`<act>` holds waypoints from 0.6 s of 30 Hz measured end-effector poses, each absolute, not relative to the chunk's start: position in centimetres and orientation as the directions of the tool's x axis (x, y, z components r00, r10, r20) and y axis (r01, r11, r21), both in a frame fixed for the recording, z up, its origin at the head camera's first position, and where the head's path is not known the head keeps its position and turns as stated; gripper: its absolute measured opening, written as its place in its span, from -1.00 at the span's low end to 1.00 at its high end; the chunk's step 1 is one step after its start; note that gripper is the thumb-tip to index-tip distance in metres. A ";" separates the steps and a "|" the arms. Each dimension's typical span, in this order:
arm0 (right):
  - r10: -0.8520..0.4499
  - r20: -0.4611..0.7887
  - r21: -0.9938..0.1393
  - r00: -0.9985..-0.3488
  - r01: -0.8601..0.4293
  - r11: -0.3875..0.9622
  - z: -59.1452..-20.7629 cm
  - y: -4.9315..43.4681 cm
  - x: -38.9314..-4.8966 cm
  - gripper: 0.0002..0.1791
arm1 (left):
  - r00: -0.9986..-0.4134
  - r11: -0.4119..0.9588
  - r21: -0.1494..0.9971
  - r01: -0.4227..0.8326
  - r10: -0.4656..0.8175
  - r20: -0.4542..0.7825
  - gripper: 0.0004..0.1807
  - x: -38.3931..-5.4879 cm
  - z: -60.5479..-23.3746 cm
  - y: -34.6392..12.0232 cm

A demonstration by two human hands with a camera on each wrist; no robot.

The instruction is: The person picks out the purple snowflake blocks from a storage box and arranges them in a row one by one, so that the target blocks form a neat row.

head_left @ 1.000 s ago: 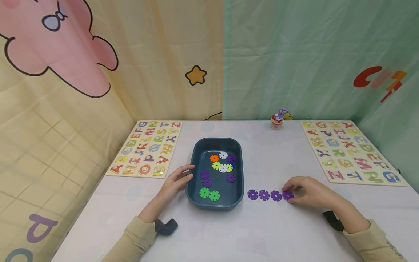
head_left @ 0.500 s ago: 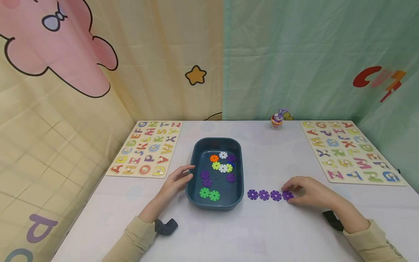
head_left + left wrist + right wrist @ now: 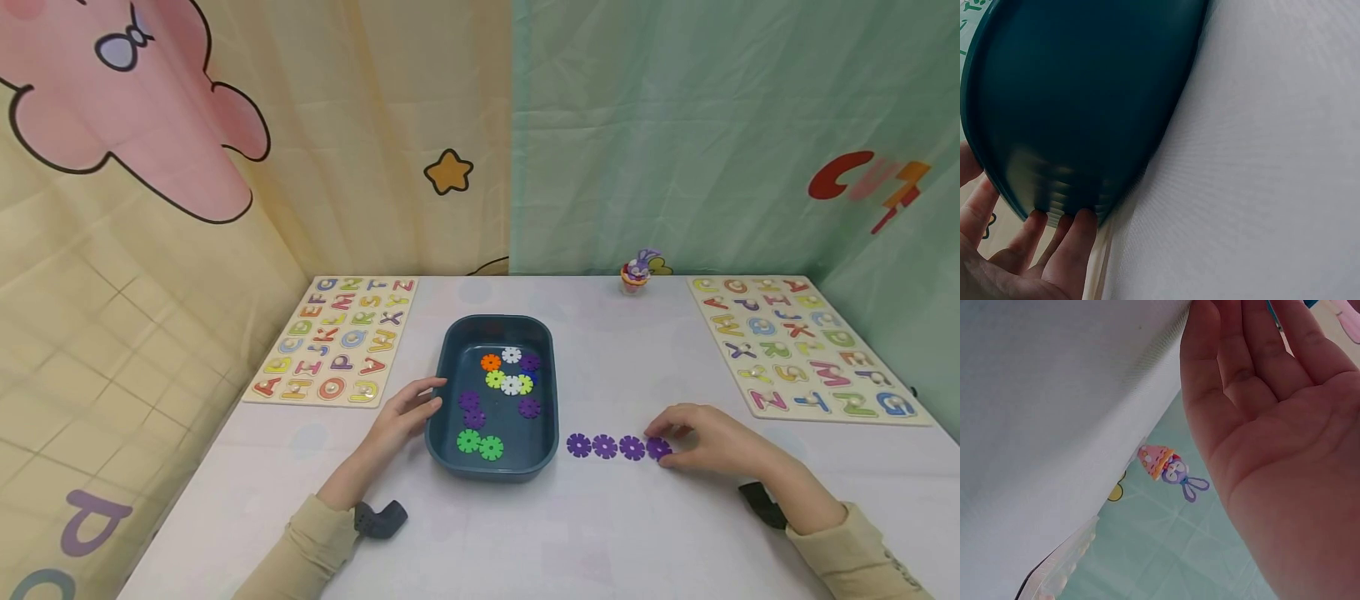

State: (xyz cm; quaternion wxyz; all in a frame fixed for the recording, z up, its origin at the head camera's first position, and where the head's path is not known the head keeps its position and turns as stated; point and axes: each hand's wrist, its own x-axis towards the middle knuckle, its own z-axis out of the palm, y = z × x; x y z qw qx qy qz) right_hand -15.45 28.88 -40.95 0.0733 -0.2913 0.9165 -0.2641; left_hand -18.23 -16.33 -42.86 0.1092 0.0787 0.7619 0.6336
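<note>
My left hand [image 3: 407,412] lies along the left side of a dark blue plastic bin [image 3: 492,477]. In the left wrist view its fingertips [image 3: 1085,222] touch the bin's outer wall. On the table right of the bin, several purple snowflake discs [image 3: 605,447] form a row. My right hand [image 3: 705,437] pinches the rightmost purple snowflake disc [image 3: 657,448] between thumb and fingers, right beside its neighbour. That disc is hidden in the right wrist view, where the palm [image 3: 1297,462] shows. Inside the bin lie green discs [image 3: 491,448], purple discs [image 3: 474,417], white, yellow-green, blue and orange ones.
Wooden alphabet puzzle boards lie at both sides, one left [image 3: 330,342] and one right [image 3: 806,350]. A small purple rabbit figure [image 3: 636,272] stands at the table's back edge. Printed curtains [image 3: 360,125] hang behind. A dark wrist-camera mount [image 3: 381,520] sits at the left wrist.
The rightmost purple disc has shifted very slightly left under my right fingers, closer to the row. My left hand and the bin stay in place.
</note>
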 end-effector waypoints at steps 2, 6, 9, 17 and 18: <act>-0.570 0.014 -0.528 -0.822 -0.490 0.693 -40.9 28.9 -15.4 -0.67 | -0.963 0.182 0.983 -0.024 0.258 -0.071 -0.52 -18.2 -42.8 -16.3; -0.565 0.008 -0.531 -0.825 -0.482 0.697 -40.9 28.8 -15.4 -0.67 | -0.962 0.176 0.984 -0.021 0.263 -0.067 -0.51 -18.2 -42.8 -16.3; -0.566 0.012 -0.528 -0.824 -0.486 0.696 -40.9 28.8 -15.4 -0.67 | -0.962 0.174 0.984 -0.021 0.265 -0.067 -0.50 -18.2 -42.8 -16.4; -0.572 0.028 -0.524 -0.820 -0.499 0.690 -41.0 28.9 -15.5 -0.67 | -0.962 0.176 0.984 -0.021 0.264 -0.068 -0.51 -18.1 -42.8 -16.3; -0.573 0.028 -0.524 -0.819 -0.500 0.689 -41.0 28.9 -15.4 -0.67 | -0.962 0.177 0.984 -0.021 0.265 -0.068 -0.51 -18.2 -42.8 -16.3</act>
